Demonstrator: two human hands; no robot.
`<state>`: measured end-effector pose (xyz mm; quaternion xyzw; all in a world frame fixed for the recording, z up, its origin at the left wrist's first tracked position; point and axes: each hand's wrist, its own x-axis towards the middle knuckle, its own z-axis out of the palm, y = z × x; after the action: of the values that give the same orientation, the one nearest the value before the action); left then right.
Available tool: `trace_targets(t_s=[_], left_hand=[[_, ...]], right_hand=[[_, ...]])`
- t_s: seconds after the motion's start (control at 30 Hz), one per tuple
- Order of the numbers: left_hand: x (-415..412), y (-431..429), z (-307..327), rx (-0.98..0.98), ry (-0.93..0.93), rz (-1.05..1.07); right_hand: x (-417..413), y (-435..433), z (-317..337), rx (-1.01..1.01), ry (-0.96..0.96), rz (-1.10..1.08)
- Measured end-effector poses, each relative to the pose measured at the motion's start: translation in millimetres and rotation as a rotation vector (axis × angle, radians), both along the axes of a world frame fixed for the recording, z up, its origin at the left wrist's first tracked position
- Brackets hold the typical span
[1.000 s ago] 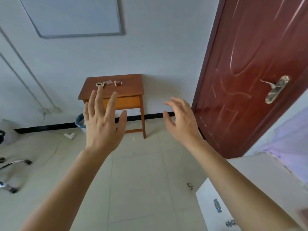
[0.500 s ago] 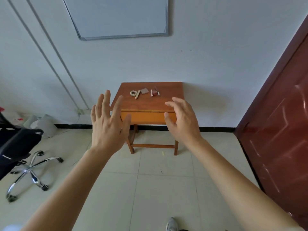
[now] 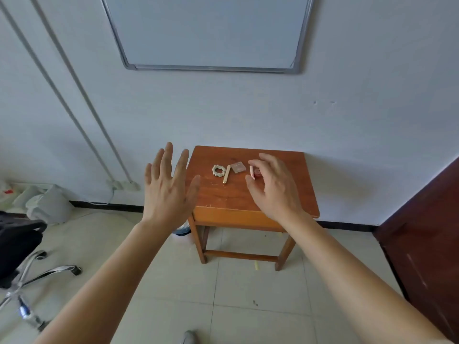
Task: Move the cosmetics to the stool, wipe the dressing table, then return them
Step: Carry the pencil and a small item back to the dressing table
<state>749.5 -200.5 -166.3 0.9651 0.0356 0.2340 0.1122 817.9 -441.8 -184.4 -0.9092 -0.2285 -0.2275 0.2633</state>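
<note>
Right grip (image 3: pixel 274 188) nearer, beside cosmetics (image 3: pixel 238 167)

Wooden stool (image 3: pixel 223 194) nearer and centred since a second ago, right hand (image 3: pixel 275 187) now over its top, partly covering the pink cosmetics (image 3: pixel 251 172), left hand (image 3: pixel 169 192) now at its left edge, door (image 3: pixel 427 232) slid to the right margin, office chair (image 3: pixel 19 244) entered at left

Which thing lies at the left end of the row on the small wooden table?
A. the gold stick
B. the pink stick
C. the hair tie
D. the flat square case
C: the hair tie lies furthest left on the table, with the gold stick next on its right, then the square case.
</note>
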Motion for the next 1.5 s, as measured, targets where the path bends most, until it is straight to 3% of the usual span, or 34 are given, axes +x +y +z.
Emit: trace_targets(t_s=[0.3,0.63,0.9,1.07,1.27,1.5], left_hand=[[167.6,54.6,-9.2,0.003,0.145,-0.206],[293.9,2.9,-83.9,0.034,0.357,-0.208],[337.1,-17.5,-148.5,0.001,0.563,-0.068],[355.8,-11.6,-196.2,0.019,0.737,-0.100],[385.3,-7.8,-244.5,0.009,0.831,-0.177],[391.9,-10.1,-271.8,0.000,0.815,-0.208]], right_hand=[[112.7,39.8,-12.0,-0.073,0.152,-0.272],[233.0,8.6,-89.2,-0.059,0.366,-0.286],[329.5,2.9,-143.7,-0.144,0.618,-0.057],[353.2,4.7,-179.3,-0.268,0.738,0.032],[365.4,15.9,-218.5,-0.333,0.755,-0.080],[367.4,44.5,-243.0,-0.401,0.685,-0.232]])
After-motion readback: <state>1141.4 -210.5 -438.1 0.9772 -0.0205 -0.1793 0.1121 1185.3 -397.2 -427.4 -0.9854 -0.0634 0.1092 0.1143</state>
